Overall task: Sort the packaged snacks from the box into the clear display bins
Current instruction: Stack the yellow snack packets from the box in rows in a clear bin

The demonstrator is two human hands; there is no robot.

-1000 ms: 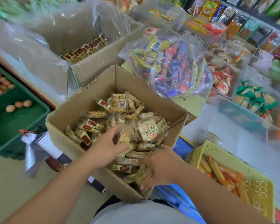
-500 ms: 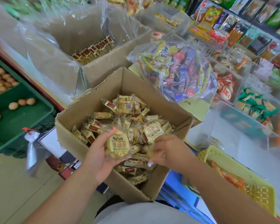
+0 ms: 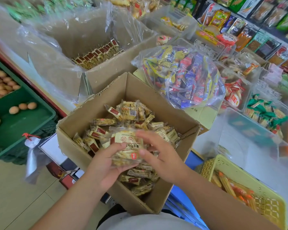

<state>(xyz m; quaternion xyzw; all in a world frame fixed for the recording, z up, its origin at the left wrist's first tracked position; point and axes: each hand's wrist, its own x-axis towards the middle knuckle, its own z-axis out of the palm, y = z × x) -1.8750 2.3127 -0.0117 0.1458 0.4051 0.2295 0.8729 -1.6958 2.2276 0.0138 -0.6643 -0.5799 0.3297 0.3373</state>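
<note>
left hand (image 3: 105, 165) curled round a snack packet (image 3: 126, 146) over the box (image 3: 83, 120), right hand (image 3: 160, 156) blurry, fingers spread loose above it

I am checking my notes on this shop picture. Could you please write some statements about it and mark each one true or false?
1. The left hand holds a snack packet above the cardboard box. True.
2. The cardboard box is empty. False: many wrapped snacks lie in it.
3. The yellow basket stands to the left of the box. False: it is to the right; the green crate is on the left.
4. The right hand has its fingers straight and spread at the packet. True.
</note>
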